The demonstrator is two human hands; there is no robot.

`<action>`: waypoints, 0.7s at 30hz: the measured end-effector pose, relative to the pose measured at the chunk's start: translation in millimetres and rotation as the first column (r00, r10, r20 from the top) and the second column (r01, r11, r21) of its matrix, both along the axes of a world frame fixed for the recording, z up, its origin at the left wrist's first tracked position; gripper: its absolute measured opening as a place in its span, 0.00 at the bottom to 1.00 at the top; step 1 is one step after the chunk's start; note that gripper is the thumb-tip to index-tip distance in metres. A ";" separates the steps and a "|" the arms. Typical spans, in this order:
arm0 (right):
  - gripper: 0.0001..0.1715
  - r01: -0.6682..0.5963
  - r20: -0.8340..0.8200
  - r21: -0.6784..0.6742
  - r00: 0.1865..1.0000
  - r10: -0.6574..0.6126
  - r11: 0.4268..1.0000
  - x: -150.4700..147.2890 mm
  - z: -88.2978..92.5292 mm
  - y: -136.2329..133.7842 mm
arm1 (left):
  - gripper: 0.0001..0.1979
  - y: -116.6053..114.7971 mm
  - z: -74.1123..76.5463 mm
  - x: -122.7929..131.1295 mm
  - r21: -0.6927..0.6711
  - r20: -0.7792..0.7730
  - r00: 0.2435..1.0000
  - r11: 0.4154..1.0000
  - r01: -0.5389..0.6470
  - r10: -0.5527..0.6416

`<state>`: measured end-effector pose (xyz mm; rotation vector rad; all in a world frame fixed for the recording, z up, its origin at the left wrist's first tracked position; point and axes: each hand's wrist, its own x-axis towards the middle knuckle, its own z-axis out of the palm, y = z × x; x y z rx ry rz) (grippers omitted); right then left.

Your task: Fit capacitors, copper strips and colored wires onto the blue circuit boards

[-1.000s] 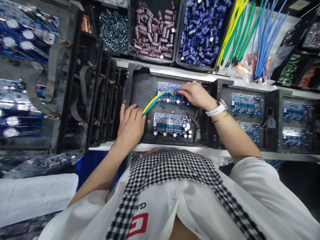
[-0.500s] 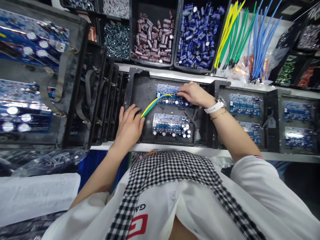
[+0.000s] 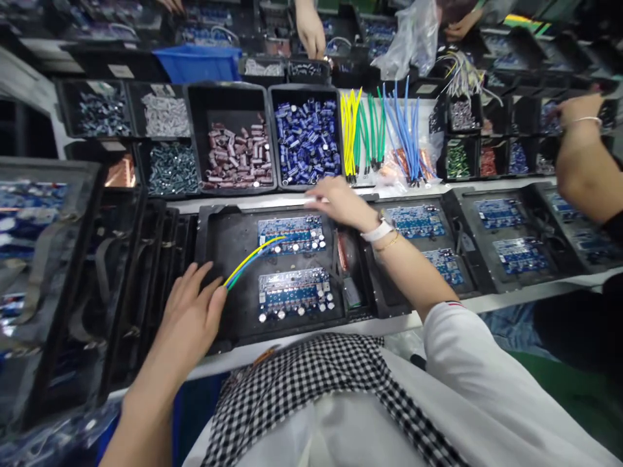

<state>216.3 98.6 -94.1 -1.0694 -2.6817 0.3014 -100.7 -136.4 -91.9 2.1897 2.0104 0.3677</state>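
My left hand (image 3: 192, 311) is at the left side of the black tray (image 3: 228, 227). Between its thumb and forefinger it holds a small bunch of yellow, green and blue wires (image 3: 250, 258), whose far ends reach onto the upper blue circuit board (image 3: 292, 235). A second circuit board (image 3: 294, 293), with round capacitors along its near edge, lies below in the same tray. My right hand (image 3: 338, 202), slightly blurred, hovers over the tray's back edge near the bin of blue capacitors (image 3: 307, 139). Its thumb and fingers are apart, and I see nothing in them.
Bins of brown capacitors (image 3: 238, 155) and small metal parts (image 3: 171, 167) line the back. Yellow wires (image 3: 350, 130), green wires and blue wires (image 3: 406, 139) stand beside them. Stacked trays (image 3: 111, 285) are on the left. A co-worker's arm (image 3: 584, 155) reaches in at right.
My right hand has left the wire ends on the upper board and moved back toward the capacitor bin. My left hand still holds the wires. The view has tilted up, showing more of the far bench.
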 end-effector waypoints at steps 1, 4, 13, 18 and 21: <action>0.18 0.188 -0.038 0.004 0.981 -0.188 0.982 16.6 0.8 19.0 | 0.28 4.1 10.6 0.5 0.022 -0.011 1.000 1.000 -0.015 0.016; 0.18 0.679 0.012 0.003 0.734 -0.679 0.734 64.1 -8.1 75.3 | 0.34 34.6 53.2 27.6 0.096 -0.088 0.996 0.995 0.006 0.002; 0.17 0.796 0.048 -0.077 0.604 -0.796 0.600 98.4 -39.9 138.8 | 0.19 288.1 35.3 249.3 0.070 -0.095 0.940 0.940 0.335 -0.328; 0.10 0.745 0.009 -0.132 0.661 -0.751 0.654 125.8 -35.3 141.6 | 0.17 357.5 -22.2 294.8 0.043 -0.043 0.962 0.962 0.270 -0.269; 0.09 0.738 0.004 -0.141 0.666 -0.746 0.659 142.5 -33.0 140.4 | 0.12 371.5 -36.1 302.6 0.107 0.100 0.964 0.966 0.237 -0.248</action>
